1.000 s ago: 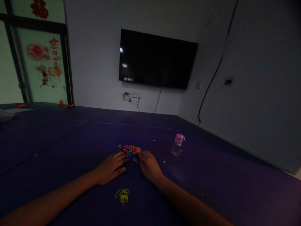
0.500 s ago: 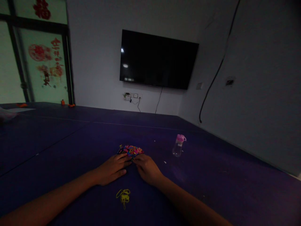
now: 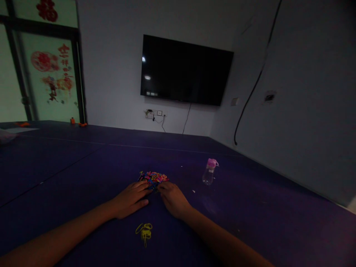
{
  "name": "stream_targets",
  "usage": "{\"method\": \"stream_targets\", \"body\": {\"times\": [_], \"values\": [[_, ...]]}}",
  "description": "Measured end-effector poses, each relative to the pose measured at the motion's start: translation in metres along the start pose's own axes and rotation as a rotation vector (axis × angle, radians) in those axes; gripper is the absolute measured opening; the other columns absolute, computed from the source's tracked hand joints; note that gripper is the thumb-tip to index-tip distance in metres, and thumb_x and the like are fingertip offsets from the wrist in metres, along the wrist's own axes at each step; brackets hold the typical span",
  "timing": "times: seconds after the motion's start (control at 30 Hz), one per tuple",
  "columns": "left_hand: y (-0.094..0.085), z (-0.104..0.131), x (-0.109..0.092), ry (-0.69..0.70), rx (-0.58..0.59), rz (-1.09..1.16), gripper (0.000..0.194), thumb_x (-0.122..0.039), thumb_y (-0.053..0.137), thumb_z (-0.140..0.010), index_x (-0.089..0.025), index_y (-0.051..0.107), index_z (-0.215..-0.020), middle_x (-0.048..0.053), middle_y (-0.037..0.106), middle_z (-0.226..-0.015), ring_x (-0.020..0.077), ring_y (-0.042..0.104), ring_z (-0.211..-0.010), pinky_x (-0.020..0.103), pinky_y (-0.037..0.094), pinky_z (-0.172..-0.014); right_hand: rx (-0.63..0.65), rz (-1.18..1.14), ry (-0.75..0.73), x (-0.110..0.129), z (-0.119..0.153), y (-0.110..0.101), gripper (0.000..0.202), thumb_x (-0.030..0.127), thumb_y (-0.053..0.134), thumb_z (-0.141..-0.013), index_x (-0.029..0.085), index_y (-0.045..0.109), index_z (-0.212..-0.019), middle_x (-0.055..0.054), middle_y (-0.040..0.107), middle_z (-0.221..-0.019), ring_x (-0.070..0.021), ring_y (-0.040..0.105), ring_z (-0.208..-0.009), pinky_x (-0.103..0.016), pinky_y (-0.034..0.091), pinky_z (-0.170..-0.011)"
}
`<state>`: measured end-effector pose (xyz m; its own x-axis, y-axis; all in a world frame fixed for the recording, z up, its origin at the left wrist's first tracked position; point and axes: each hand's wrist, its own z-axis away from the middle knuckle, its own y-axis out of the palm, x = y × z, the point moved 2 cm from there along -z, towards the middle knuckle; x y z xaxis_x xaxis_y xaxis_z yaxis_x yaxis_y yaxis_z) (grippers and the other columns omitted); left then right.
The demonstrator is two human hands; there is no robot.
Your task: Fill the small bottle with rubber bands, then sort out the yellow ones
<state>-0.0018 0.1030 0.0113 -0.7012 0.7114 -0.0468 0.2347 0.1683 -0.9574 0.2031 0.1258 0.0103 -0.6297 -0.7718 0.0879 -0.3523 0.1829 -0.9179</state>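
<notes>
A pile of small multicoloured rubber bands lies on the purple surface in front of me. At its near left edge rests my left hand, laid flat with the fingers stretched out and the fingertips on the bands. My right hand is at the near right edge, its fingers bent and drawn together among the bands. What those fingertips hold, if anything, is hidden. Closer to me, between my forearms, sits a small loose cluster of yellow rubber bands.
Right of the pile stands a clear bottle with a pink lid. Small white scraps lie near it. Orange objects and a pale sheet are far left. A television hangs on the wall.
The whole view has shifted very slightly. Both hands stay at the pile, with the right fingers moved only a little; the yellow bands lie as before.
</notes>
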Motion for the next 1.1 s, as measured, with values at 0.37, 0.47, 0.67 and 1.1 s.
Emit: {"method": "stream_targets", "body": {"times": [0.37,0.47,0.67,1.1], "values": [[-0.0026,0.0004,-0.0025,0.028,0.009,0.044,0.047,-0.049,0.035,-0.096,-0.027,0.044,-0.137,0.006,0.041,-0.146,0.0278,0.033,-0.135,0.047,0.034,-0.106,-0.128,-0.065,-0.007,0.0005,0.0014,-0.0009,0.028,0.008,0.046,-0.085,0.017,0.065,-0.102,-0.008,0.066,-0.105,-0.0195,0.059,-0.099,-0.033,0.044,-0.088],[-0.0044,0.0005,-0.0041,0.042,0.008,0.044,0.046,-0.048,0.035,-0.097,-0.027,0.043,-0.137,0.006,0.043,-0.145,0.0273,0.034,-0.134,0.046,0.034,-0.105,-0.100,-0.083,-0.021,0.0012,0.0015,-0.0013,0.028,0.008,0.049,-0.082,0.018,0.067,-0.102,-0.007,0.067,-0.103,-0.0193,0.059,-0.098,-0.033,0.044,-0.088],[-0.0008,0.0004,-0.0006,0.053,-0.007,0.040,0.046,-0.048,0.035,-0.097,-0.027,0.042,-0.138,0.006,0.046,-0.142,0.0268,0.035,-0.133,0.046,0.033,-0.106,-0.086,-0.114,-0.048,0.0006,0.0015,-0.0011,0.032,0.008,0.045,-0.084,0.020,0.067,-0.104,-0.006,0.067,-0.106,-0.0188,0.059,-0.101,-0.032,0.043,-0.089],[-0.0013,0.0006,-0.0019,0.014,-0.005,0.022,0.047,-0.051,0.037,-0.095,-0.027,0.047,-0.134,0.007,0.042,-0.145,0.0287,0.033,-0.134,0.048,0.032,-0.106,0.008,-0.031,-0.035,0.0049,-0.0003,-0.0068,0.029,0.006,0.044,-0.084,0.016,0.066,-0.101,-0.009,0.067,-0.103,-0.0191,0.059,-0.099,-0.031,0.043,-0.089]]}}
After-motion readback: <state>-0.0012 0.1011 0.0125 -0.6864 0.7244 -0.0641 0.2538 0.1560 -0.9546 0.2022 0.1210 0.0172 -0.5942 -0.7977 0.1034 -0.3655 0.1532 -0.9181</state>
